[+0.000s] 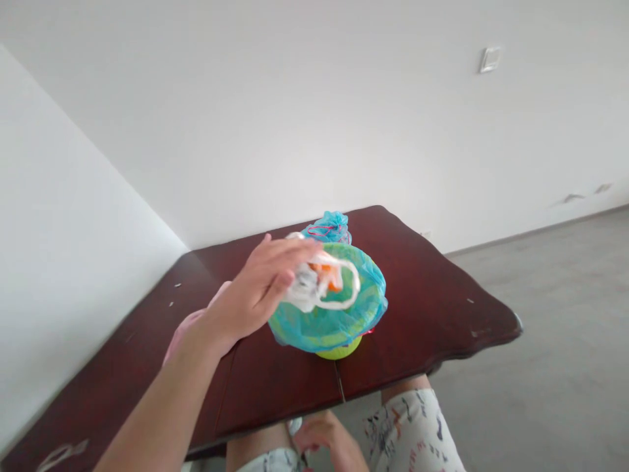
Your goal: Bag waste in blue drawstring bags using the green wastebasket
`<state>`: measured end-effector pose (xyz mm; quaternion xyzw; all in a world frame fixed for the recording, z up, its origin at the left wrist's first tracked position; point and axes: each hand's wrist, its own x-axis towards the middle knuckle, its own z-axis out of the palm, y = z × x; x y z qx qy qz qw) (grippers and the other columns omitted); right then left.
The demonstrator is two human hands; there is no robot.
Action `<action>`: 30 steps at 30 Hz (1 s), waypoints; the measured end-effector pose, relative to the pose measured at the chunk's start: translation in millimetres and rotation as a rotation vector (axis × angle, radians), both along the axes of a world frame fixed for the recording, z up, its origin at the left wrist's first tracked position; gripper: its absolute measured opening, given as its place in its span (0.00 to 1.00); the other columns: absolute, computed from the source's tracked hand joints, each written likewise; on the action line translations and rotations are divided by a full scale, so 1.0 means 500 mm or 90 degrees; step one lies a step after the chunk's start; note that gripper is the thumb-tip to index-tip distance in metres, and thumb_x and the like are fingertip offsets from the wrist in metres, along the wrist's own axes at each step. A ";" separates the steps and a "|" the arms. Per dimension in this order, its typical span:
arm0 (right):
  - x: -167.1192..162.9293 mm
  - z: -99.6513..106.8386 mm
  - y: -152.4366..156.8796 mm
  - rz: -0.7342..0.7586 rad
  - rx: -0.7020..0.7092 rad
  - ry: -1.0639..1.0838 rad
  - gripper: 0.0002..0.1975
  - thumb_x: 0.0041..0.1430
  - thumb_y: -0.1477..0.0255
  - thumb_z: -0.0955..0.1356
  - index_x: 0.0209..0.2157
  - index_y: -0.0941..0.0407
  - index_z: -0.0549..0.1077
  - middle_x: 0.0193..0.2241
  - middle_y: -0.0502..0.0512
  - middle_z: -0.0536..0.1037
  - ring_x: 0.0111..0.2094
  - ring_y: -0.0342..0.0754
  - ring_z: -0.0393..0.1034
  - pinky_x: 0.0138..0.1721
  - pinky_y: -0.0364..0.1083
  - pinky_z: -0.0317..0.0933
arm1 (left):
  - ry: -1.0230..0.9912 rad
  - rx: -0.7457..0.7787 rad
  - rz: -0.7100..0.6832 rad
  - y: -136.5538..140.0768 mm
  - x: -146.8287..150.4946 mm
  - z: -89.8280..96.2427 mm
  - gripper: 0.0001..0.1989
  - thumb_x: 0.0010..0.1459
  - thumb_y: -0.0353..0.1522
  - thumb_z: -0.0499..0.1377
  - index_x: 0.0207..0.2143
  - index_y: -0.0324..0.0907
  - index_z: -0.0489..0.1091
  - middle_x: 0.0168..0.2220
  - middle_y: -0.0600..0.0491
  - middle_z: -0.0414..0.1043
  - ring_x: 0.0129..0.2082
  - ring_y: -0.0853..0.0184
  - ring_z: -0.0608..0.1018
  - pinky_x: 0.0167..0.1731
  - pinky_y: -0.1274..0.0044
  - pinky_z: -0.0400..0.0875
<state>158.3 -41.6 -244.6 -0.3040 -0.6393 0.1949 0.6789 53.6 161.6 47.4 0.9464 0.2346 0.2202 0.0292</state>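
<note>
My left hand (268, 282) reaches over a bin lined with a thin blue bag (361, 314). Its fingers are stretched out, with the thumb apart. Right at the palm and fingers is a crumpled white plastic bag (304, 285) with a loop handle and orange bits, blurred; whether the hand still touches it cannot be made out. Beneath the liner shows the bin's yellow-green base (339, 349). Low by my lap, below the table edge, my right hand (319, 429) is curled; a small pale-blue thing shows beside its fingers, partly hidden.
A gathered blue bag with a pink drawstring (329, 226) lies behind the bin on the dark red wooden table (417, 295). Something pink (189, 328) sits behind my left forearm. A pale strip-like thing (61, 455) is at the lower left. Walls border the table.
</note>
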 end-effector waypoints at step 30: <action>0.345 0.196 0.132 -0.486 0.290 -0.406 0.19 0.71 0.75 0.84 0.57 0.43 0.87 0.37 0.50 0.78 0.40 0.49 0.74 0.48 0.52 0.72 | -0.254 0.428 0.008 -0.092 -0.066 -0.344 0.18 0.66 0.28 0.83 0.49 0.59 0.84 0.38 0.62 0.88 0.35 0.64 0.87 0.44 0.66 0.81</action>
